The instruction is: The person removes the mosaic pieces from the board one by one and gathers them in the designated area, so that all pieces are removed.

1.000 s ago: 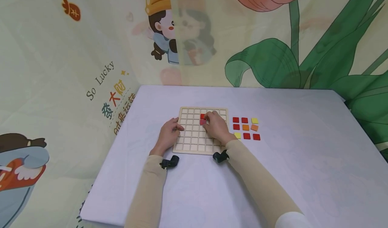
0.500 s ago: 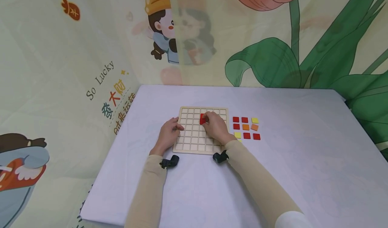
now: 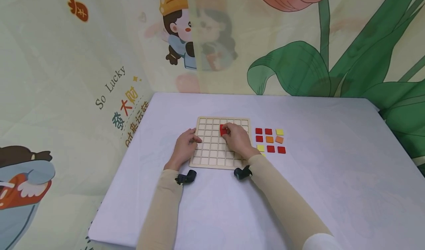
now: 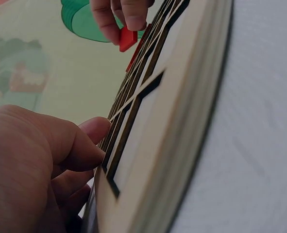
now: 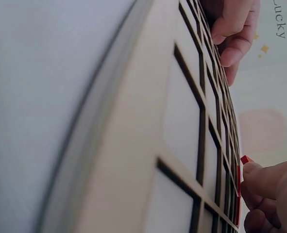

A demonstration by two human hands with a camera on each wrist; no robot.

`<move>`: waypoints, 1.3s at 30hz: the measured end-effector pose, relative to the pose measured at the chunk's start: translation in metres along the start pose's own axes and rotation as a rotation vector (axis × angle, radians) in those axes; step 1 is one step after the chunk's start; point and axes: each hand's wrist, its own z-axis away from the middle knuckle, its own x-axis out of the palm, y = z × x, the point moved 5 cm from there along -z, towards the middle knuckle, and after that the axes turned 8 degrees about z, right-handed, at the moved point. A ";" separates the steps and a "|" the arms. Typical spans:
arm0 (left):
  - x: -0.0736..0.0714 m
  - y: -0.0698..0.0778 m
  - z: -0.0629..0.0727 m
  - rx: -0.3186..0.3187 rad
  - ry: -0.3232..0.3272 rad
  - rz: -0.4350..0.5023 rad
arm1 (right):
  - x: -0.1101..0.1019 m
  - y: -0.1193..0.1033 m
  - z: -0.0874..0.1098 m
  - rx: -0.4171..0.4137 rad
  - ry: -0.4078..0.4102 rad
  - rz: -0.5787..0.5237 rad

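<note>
A pale wooden grid board [image 3: 209, 152] lies flat on the white table. Over its upper middle, my right hand [image 3: 237, 138] pinches a small red square tile [image 4: 128, 39] between thumb and fingers. In the left wrist view this tile is tilted, close above the grid. Red tiles [image 5: 238, 179] lie in the board beside my right fingertips, partly hidden by the hand in the head view. My left hand [image 3: 184, 146] rests at the board's left edge with relaxed fingers, its thumb side reaching over the rim, and no tile shows in it.
Right of the board, loose tiles lie in rough rows: several red tiles [image 3: 270, 149], orange tiles [image 3: 269, 139] and yellow tiles [image 3: 279, 132]. One yellow tile is partly covered by the right wrist. A printed cloth backdrop [image 3: 225, 80] hangs behind the white table [image 3: 332, 161].
My right hand has stayed over almost the same cells, shifting only slightly. The red patch at its fingertips looks more evenly red than a second ago. My left hand has not moved.
</note>
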 end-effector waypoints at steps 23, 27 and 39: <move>-0.001 0.001 0.001 0.021 -0.005 -0.021 | -0.035 0.010 0.049 0.065 0.058 -0.123; -0.002 0.002 0.002 0.020 -0.003 -0.023 | -0.039 0.012 0.058 0.074 0.070 -0.128; -0.003 0.004 0.003 0.012 -0.008 -0.007 | -0.052 0.031 0.084 0.102 0.104 -0.105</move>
